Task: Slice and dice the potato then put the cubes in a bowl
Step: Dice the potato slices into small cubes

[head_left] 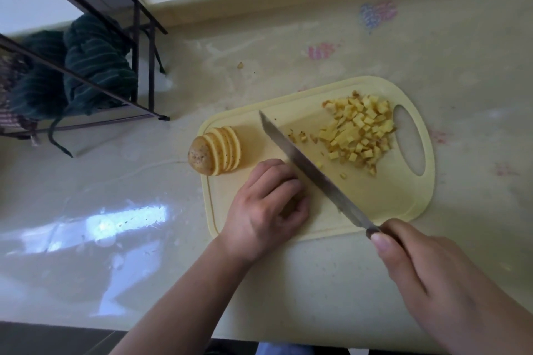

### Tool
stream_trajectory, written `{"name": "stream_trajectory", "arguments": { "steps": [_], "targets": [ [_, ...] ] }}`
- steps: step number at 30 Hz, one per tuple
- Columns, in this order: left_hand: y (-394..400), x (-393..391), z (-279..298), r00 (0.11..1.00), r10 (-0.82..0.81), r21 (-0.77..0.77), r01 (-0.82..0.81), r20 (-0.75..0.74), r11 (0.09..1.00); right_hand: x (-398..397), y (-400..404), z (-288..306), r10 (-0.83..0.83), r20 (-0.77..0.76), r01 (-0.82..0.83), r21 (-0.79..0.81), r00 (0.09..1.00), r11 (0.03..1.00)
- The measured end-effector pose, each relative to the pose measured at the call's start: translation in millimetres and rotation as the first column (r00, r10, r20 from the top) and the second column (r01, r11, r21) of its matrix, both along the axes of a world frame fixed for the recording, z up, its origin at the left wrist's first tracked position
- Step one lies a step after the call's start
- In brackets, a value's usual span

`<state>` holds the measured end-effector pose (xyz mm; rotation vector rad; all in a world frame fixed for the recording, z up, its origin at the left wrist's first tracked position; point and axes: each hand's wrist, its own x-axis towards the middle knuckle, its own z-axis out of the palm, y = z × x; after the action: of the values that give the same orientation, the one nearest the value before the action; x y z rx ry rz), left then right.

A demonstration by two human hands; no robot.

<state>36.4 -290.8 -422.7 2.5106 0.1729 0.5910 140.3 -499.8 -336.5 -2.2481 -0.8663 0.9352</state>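
Observation:
A pale yellow cutting board (383,199) lies on the counter. At its left end leans a row of potato slices (215,153) with the skin-covered end piece facing left. A heap of potato cubes (359,131) sits near the board's handle hole. My left hand (266,207) curls over a piece of potato on the board's near side; the piece is mostly hidden under the fingers. My right hand (432,282) grips the handle of a long knife (311,170), whose blade runs diagonally across the board right beside my left fingers. No bowl is in view.
A black wire rack (115,46) with dark green striped cloths (95,63) stands at the back left. The glossy beige counter (115,210) surrounds the board. A small potato scrap (240,65) lies behind the board. The counter's front edge runs along the bottom.

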Motion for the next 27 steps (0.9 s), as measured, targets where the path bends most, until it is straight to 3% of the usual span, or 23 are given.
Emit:
{"name": "stream_trajectory", "arguments": {
  "steps": [3,9,17,21,27],
  "targets": [
    [-1,-2,1,1.0,0.002,0.025,-0.002,0.002,1.0,3,1,3,-0.05,-0.005,0.05,0.021,0.999,0.999],
    [-1,-9,-2,1.0,-0.01,0.045,0.009,0.016,0.999,-7,0,10,0.012,-0.039,-0.01,0.058,0.999,0.998],
    [1,-9,-4,1.0,-0.018,0.023,0.017,0.02,1.0,-18,-10,12,-0.011,-0.075,0.01,-0.02,0.997,1.0],
    [1,-10,-4,1.0,-0.012,0.011,0.011,0.019,1.0,-26,-16,12,0.031,0.045,-0.027,-0.098,0.999,0.995],
    [2,-9,-3,1.0,-0.016,-0.014,0.016,0.002,1.0,-20,1,-3,0.004,-0.01,-0.004,0.001,1.0,1.0]
  ]
}}
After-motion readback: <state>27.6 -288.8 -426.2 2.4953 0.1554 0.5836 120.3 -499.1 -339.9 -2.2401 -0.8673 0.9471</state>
